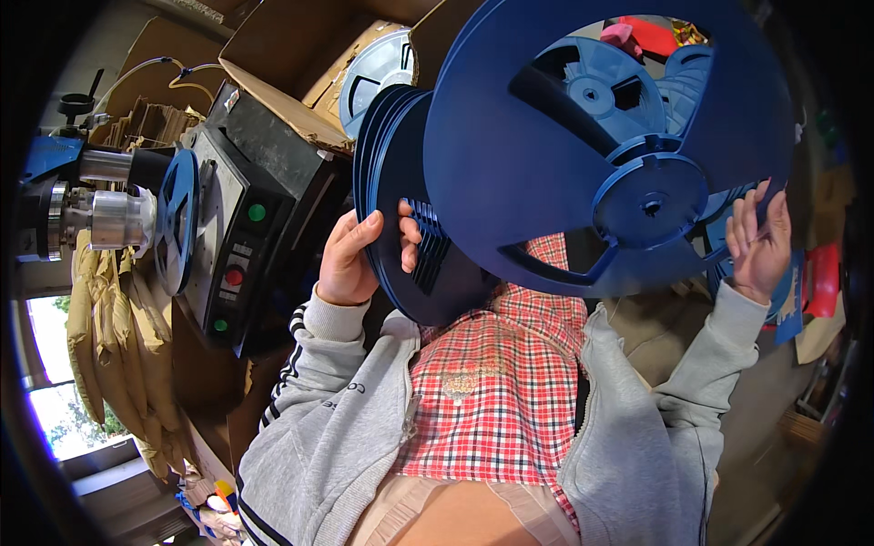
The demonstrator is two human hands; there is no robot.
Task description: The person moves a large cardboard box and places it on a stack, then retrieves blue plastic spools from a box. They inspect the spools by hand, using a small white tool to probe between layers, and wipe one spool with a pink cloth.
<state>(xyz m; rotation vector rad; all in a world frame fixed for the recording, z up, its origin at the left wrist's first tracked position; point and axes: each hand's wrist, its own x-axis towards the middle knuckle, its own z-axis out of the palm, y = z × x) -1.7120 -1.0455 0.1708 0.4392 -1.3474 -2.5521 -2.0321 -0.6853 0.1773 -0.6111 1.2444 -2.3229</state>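
Note:
My left hand (350,259) is closed around the edge of a stack of dark blue plastic reels (387,164), its fingers reaching through their cut-out. A large dark blue reel (514,155) tilts up close in front of me, overlapping the right part of that stack. It has a round hub and wide openings between its spokes. At its lower right rim, my right hand (763,244) grips the reel with fingers and thumb raised. Part of the stack is hidden behind the large reel.
At left stands a machine with a metal cylinder (118,218), a blue disc (179,223) and a black control box (238,246) with green and red buttons. Behind are an open cardboard box (282,77) and lighter blue reels (596,86). Brown paper-like bundles (118,346) hang below the machine.

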